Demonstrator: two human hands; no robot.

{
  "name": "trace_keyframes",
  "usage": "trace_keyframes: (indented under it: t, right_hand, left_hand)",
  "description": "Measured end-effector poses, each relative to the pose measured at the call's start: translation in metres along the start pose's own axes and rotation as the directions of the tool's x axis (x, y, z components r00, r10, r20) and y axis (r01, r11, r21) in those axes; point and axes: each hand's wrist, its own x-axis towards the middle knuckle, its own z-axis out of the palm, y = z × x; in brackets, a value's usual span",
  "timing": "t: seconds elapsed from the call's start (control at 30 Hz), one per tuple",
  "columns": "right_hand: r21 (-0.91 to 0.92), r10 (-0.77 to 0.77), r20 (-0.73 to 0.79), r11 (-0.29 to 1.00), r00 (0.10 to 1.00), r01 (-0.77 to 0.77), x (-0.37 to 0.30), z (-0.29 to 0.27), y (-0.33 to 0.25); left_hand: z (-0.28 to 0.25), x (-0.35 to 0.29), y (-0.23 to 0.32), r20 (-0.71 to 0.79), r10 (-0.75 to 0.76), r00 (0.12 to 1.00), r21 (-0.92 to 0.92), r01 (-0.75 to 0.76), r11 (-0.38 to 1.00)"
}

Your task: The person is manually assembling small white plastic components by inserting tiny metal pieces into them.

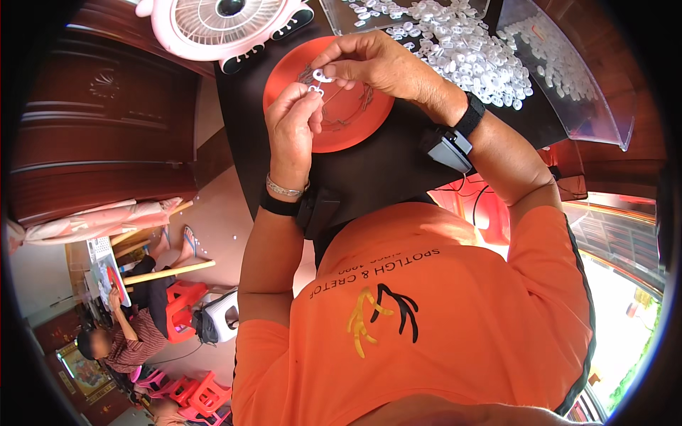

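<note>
Over a round red-orange plate (355, 131), both my hands come together fingertip to fingertip. Thumb and forefinger of my right hand (376, 67) pinch a small white oval plastic piece (323, 75) with a hole in it. Just below it, my left hand (293, 124) pinches a second small white piece (317, 90). A thin metal bit seems to run between the two pieces, too small to make out fully. Thin grey metal pieces (366, 98) lie on the plate, partly hidden by my hands.
A heap of white plastic pieces (476, 64) covers the dark table's (376, 174) far right, beside a clear plastic bin (604, 106) holding more. A pink fan (227, 32) stands at the far left. Another person (135, 334) sits at lower left near red stools (186, 309).
</note>
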Motion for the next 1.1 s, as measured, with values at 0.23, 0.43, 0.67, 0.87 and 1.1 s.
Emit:
trace_keyframes:
  t: [0.23, 0.43, 0.67, 0.87, 1.1]
  right_hand:
    - [-0.016, -0.026, -0.007, 1.000, 1.000, 0.026, -0.001, 0.003, 0.000]
    - [-0.029, -0.050, -0.004, 0.998, 0.999, 0.049, -0.001, 0.008, 0.004]
    - [-0.128, -0.065, -0.021, 0.990, 0.998, 0.062, -0.006, 0.016, -0.001]
    - [-0.290, -0.184, -0.006, 0.941, 0.983, 0.174, -0.008, 0.020, -0.010]
    - [-0.429, -0.297, -0.012, 0.864, 0.955, 0.263, -0.009, 0.025, -0.003]
  left_hand:
    - [-0.001, 0.000, -0.002, -0.010, -0.015, 1.000, 0.003, 0.015, 1.000]
    - [0.001, 0.000, -0.003, 0.012, 0.018, 1.000, 0.004, -0.018, 1.000]
    - [0.000, -0.001, -0.005, -0.027, 0.035, 0.999, -0.047, -0.036, 0.998]
    - [0.000, -0.003, -0.005, -0.069, -0.022, 0.997, -0.128, 0.013, 0.992]
    - [0.002, -0.003, -0.003, -0.089, -0.062, 0.994, -0.185, 0.045, 0.982]
